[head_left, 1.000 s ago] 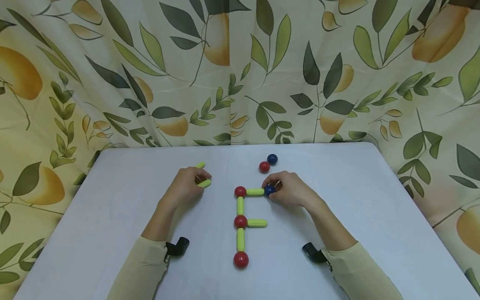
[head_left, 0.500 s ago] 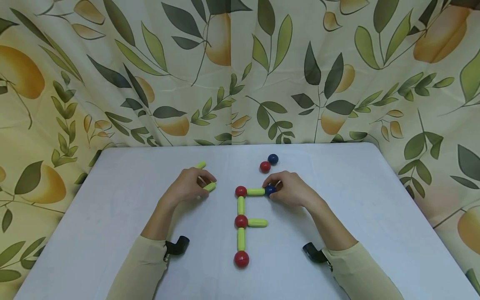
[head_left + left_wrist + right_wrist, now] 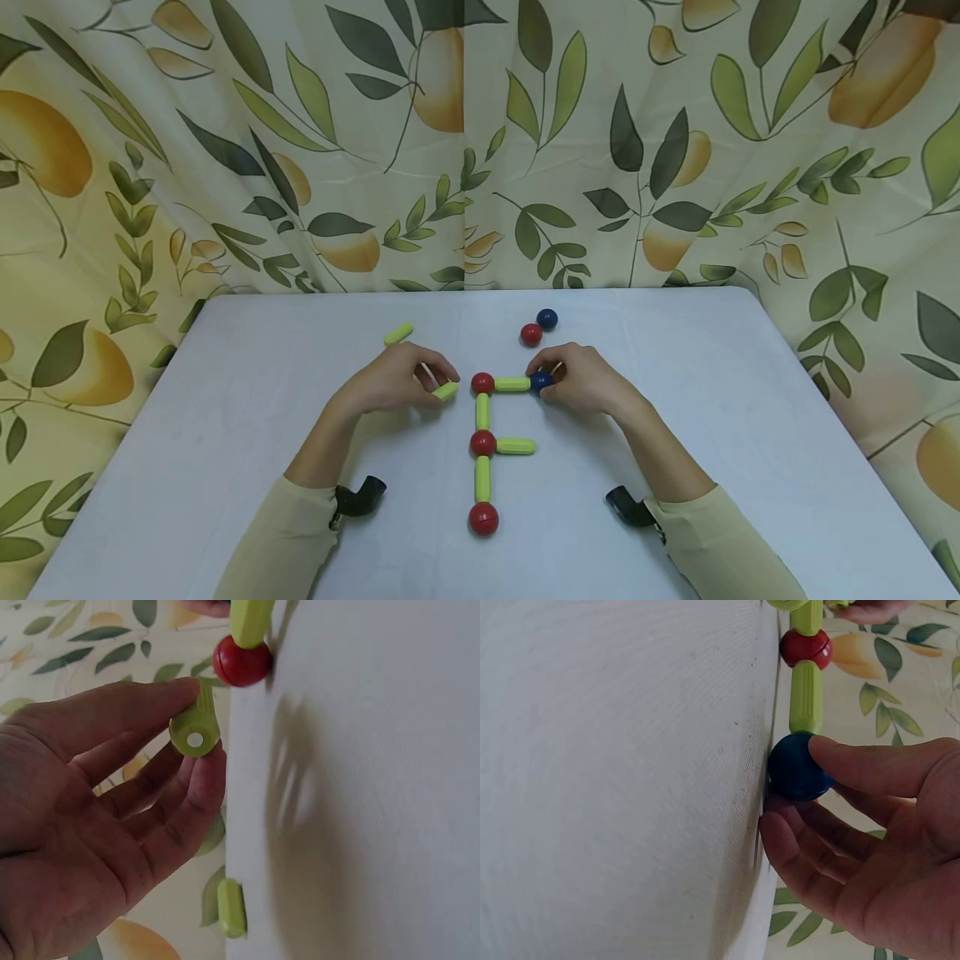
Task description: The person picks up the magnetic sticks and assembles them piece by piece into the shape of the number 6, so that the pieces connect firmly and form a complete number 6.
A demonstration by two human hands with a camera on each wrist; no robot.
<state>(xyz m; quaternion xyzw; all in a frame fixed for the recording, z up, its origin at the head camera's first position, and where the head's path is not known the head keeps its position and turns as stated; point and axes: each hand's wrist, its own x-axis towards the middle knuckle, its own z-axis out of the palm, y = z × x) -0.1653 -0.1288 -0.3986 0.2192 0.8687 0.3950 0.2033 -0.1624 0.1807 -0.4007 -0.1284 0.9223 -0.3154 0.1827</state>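
My left hand (image 3: pixel 401 379) pinches a light green magnetic rod (image 3: pixel 196 727) between thumb and fingertips, held above the table; a pale round magnet shows in its end. At the top right of the F-shaped figure, my right hand (image 3: pixel 581 379) grips a blue ball (image 3: pixel 799 766) between thumb and fingers. A green rod (image 3: pixel 512 384) joins that ball to the top red ball (image 3: pixel 482 383). Below it the figure runs down through a rod (image 3: pixel 482 412), a middle red ball (image 3: pixel 483 443), another rod (image 3: pixel 482 479) and a bottom red ball (image 3: pixel 483 518). One rod (image 3: pixel 516 447) points right from the middle ball.
A loose green rod (image 3: pixel 398 333) lies beyond my left hand. Behind the figure, a loose red ball (image 3: pixel 531 335) and a blue ball (image 3: pixel 547 319) sit side by side. The white table (image 3: pixel 187 467) ends at a leaf-patterned curtain (image 3: pixel 300 167).
My left hand has carried its green rod rightward, toward the top red ball, uncovering more of the loose rod behind. My right hand stays on the blue ball.
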